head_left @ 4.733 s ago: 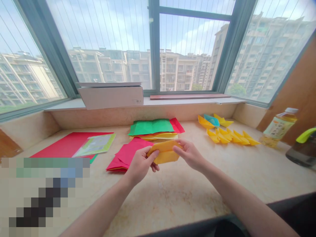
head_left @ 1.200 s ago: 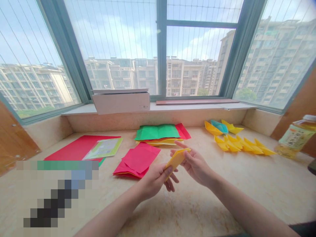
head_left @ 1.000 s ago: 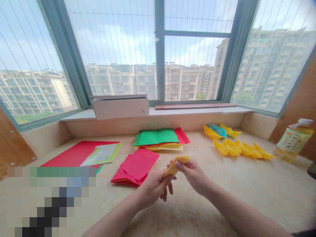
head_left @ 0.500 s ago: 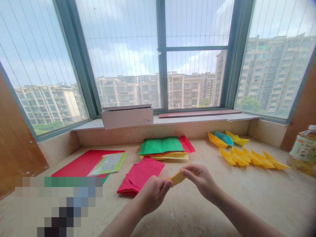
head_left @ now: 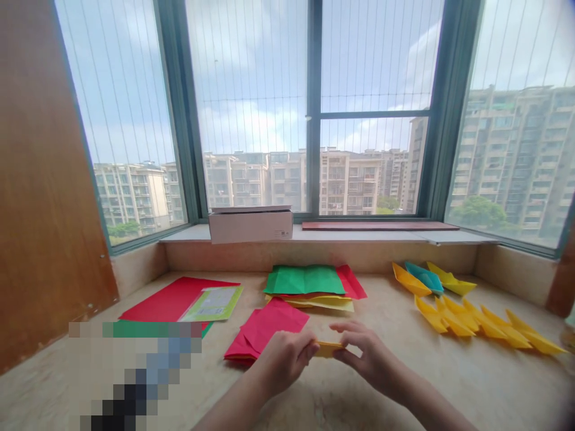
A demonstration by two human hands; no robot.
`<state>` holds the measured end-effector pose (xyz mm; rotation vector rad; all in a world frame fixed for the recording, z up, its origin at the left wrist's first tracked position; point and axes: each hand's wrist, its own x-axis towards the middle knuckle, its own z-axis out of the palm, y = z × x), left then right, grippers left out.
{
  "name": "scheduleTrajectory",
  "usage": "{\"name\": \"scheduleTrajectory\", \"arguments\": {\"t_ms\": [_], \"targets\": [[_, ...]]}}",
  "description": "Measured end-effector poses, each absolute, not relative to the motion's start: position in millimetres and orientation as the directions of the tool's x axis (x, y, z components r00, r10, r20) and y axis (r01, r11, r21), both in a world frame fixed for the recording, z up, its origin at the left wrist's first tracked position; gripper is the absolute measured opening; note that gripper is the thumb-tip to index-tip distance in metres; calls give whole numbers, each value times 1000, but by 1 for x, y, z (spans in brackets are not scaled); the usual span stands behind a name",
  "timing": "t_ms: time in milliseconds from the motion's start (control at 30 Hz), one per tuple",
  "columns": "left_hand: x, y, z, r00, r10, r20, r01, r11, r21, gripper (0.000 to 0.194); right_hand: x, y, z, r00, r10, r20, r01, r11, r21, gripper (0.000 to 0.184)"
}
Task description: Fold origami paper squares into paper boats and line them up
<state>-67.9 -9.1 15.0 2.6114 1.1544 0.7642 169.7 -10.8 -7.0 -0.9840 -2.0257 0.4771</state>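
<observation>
Both hands (head_left: pixel 284 362) (head_left: pixel 366 350) are close together just above the desk (head_left: pixel 503 383), pinched narrow on a single folded yellow paper (head_left: pixel 329 349), which spans the small gap between them. Its ends disappear into the fingers of each hand. A moment ago that fold stood tilted up between the hands; now it lies almost level, and the hands sit lower and nearer the desk. Just beyond the left hand is one loose stack of folded red paper (head_left: pixel 269 329). Straight ahead of the hands is a second pile: one green sheet (head_left: pixel 304 280) on top, with a red sheet (head_left: pixel 353 282) sticking out on its right and yellow paper (head_left: pixel 321 304) showing beneath. Farther left of the hands lies one flat red sheet (head_left: pixel 173 302), partly covered by one printed green booklet (head_left: pixel 213 304). To the right, in a loose row, are about five yellow paper boats (head_left: pixel 476 320), overlapped so that the count is uncertain. Behind them are two more yellow boats (head_left: pixel 411 280) with one teal boat (head_left: pixel 424 278) between them. Farthest off, beyond the desk, one white cardboard box (head_left: pixel 249 226) and one reddish board (head_left: pixel 380 226) rest on the window sill (head_left: pixel 359 237).
</observation>
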Motion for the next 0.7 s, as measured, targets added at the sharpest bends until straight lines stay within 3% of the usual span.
{"name": "scheduleTrajectory", "arguments": {"t_ms": [167,267,400,600,700], "targets": [[-72,-7,11,620,702,350,611,-712,346,29,165,-11,-15,-450,807,383,561,589,-582,25],[-72,-5,8,635,700,326,573,-710,409,34,162,-10,-16,-434,791,432,588,612,-529,36],[-72,-3,8,602,738,305,568,-664,487,40,160,-11,-9,-433,757,489,606,647,-464,36],[-78,1,8,537,754,378,569,-654,498,32,164,-7,-8,-385,826,411,565,564,-603,33],[-79,4,7,504,764,402,552,-643,531,30,167,-5,-10,-364,827,428,591,560,-581,34]]}}
